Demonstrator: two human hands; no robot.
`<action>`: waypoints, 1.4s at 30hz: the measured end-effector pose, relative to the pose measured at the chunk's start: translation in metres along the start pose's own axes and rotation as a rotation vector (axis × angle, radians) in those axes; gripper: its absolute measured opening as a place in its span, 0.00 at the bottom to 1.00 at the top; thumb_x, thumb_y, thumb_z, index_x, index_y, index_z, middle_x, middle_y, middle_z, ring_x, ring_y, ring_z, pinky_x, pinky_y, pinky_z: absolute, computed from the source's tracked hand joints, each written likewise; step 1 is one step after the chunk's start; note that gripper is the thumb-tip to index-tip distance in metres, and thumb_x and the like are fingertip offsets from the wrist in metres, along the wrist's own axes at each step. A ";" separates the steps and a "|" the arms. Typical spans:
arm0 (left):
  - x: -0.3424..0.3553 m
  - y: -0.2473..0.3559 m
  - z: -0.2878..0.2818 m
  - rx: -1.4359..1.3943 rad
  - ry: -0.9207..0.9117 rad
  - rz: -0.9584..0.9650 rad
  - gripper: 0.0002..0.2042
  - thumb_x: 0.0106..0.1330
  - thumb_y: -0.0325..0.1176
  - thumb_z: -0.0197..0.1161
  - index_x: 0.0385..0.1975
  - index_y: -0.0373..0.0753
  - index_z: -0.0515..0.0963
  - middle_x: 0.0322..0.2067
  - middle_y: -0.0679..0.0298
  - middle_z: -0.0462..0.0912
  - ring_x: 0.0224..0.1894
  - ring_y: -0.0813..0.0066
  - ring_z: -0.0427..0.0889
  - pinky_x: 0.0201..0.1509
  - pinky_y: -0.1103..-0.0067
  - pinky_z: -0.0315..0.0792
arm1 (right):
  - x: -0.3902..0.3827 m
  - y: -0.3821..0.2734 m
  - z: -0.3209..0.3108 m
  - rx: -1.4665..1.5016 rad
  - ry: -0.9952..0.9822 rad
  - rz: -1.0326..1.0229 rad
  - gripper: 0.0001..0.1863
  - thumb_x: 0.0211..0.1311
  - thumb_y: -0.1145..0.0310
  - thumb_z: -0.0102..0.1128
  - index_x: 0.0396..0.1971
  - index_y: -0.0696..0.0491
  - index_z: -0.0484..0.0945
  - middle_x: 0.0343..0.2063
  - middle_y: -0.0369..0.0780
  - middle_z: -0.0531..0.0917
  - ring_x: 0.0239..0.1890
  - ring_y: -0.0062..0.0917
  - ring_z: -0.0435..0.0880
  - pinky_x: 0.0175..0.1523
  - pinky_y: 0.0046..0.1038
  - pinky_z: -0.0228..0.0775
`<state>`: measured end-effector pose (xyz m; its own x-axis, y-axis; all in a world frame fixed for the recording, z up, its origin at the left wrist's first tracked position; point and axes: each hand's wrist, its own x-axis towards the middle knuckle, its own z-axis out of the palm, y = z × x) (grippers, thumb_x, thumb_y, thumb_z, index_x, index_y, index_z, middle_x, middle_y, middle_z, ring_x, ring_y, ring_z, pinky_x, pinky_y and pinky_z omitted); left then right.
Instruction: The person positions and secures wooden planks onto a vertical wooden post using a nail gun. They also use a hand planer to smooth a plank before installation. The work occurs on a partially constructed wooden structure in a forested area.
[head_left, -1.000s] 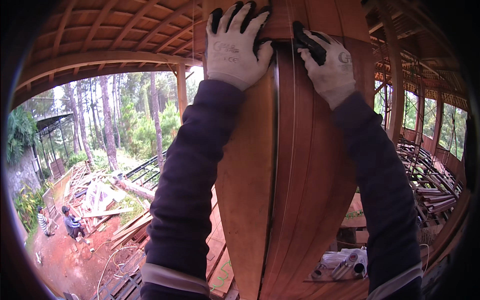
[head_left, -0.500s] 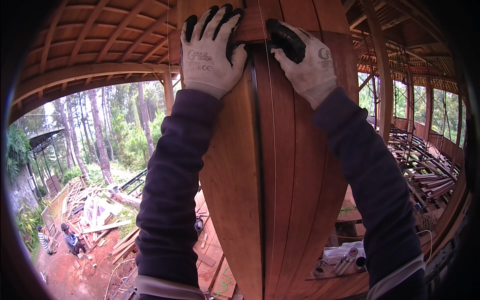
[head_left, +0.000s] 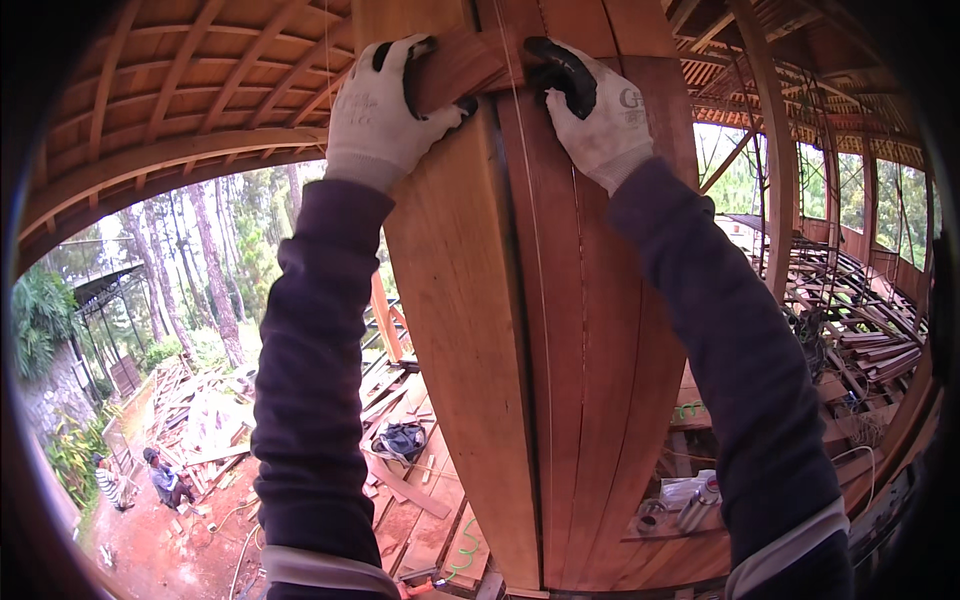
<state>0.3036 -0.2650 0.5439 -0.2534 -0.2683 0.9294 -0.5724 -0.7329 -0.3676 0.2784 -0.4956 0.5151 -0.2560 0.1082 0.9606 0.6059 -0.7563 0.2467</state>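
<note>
**Overhead, two gloved hands grip a short wooden block on a plank post**

Up high, the left hand (head_left: 385, 110), in a white knitted glove with black rubber-coated fingertips, wraps around the left end of a short reddish-brown wooden block (head_left: 460, 65). Its fingers curl over the block's top and the thumb presses along its lower edge, so the hand is closed on the wood. The right hand (head_left: 595, 115), gloved the same way, lies just right of the block. Its black-tipped fingers bend over the block's right end and the palm rests flat on the boards beneath. How firmly it clasps cannot be told.

The block sits crosswise near the top of a tall post of smooth, reddish-brown vertical planks (head_left: 520, 380), whose long faces show fine straight grain and narrow dark seams between the boards. A thin pale string (head_left: 540, 300) runs down the front of the planks. Both forearms wear dark purple sleeves with pale cuffs.

Above, curved timber roof ribs (head_left: 190, 110) fan out in the same warm wood. Far below on the left lie scattered pale offcut boards (head_left: 200, 420) on red earth, with two people (head_left: 165, 480) crouching near them. On the right, stacked rough planks (head_left: 860, 330) rest on a platform.
</note>
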 end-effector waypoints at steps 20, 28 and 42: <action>-0.260 0.169 -0.118 -2.191 0.238 -1.512 0.34 0.69 0.58 0.48 0.67 0.39 0.61 0.59 0.51 0.72 0.59 0.49 0.73 0.67 0.53 0.64 | -0.151 -0.141 -0.113 0.603 -0.405 0.708 0.24 0.61 0.74 0.58 0.59 0.58 0.72 0.44 0.45 0.85 0.48 0.29 0.85 0.55 0.29 0.74; -0.322 0.246 -0.116 -2.280 -0.140 -1.713 0.38 0.70 0.60 0.44 0.69 0.34 0.56 0.63 0.49 0.67 0.64 0.49 0.69 0.67 0.56 0.64 | -0.333 -0.301 -0.185 0.966 -0.380 1.674 0.19 0.66 0.80 0.53 0.56 0.62 0.69 0.45 0.42 0.82 0.46 0.21 0.82 0.51 0.23 0.75; -0.341 0.313 -0.138 -2.134 -0.690 -1.715 0.36 0.69 0.54 0.55 0.69 0.35 0.58 0.58 0.51 0.73 0.56 0.61 0.76 0.58 0.65 0.74 | -0.388 -0.289 -0.248 1.403 -0.299 1.859 0.23 0.69 0.63 0.57 0.57 0.62 0.68 0.43 0.45 0.82 0.42 0.31 0.84 0.45 0.32 0.78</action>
<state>0.1027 -0.3168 0.1072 0.6187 -0.7763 0.1209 0.3791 0.4297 0.8195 0.0154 -0.4788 0.0395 0.9621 0.2384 0.1321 -0.0385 0.5987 -0.8000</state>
